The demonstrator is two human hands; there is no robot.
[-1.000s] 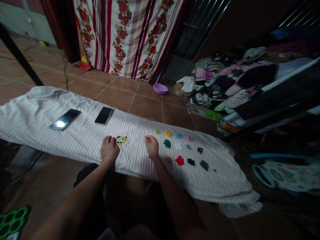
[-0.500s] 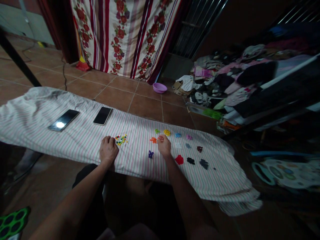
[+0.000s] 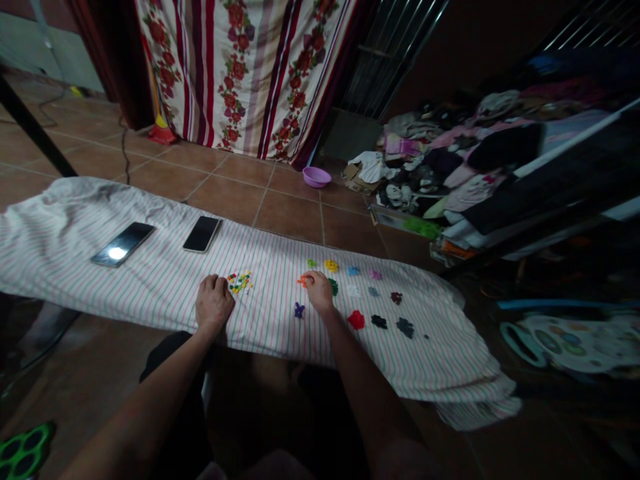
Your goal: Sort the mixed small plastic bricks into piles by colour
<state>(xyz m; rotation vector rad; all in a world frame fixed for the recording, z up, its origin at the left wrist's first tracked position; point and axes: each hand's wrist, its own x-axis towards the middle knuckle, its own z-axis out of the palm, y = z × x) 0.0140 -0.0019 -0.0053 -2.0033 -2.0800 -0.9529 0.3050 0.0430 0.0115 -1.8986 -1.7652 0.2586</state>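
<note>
A striped white cloth (image 3: 150, 287) covers a long low surface in front of me. My left hand (image 3: 213, 303) rests on it in a loose fist beside a mixed pile of tiny coloured beads (image 3: 239, 281). My right hand (image 3: 319, 291) lies on the cloth with its fingertips at a small orange bead pile (image 3: 302, 281). Around it sit sorted little heaps: purple (image 3: 299, 310), red (image 3: 357, 320), green (image 3: 333, 287), yellow (image 3: 331, 265), blue (image 3: 353, 271) and dark ones (image 3: 404, 327). Whether the right fingers pinch a bead is too small to tell.
Two phones (image 3: 123, 243) (image 3: 202, 233) lie on the cloth to the left. Behind is tiled floor (image 3: 235, 187), a floral curtain (image 3: 250, 73) and a purple bowl (image 3: 317, 177). A heap of clothes (image 3: 465, 167) fills the right; a green tray (image 3: 23, 452) sits bottom left.
My right hand went from the cloth's middle rightward to the sorted heaps, then drew back slightly to the orange pile. The purple heap it covered now shows. My left hand stayed put.
</note>
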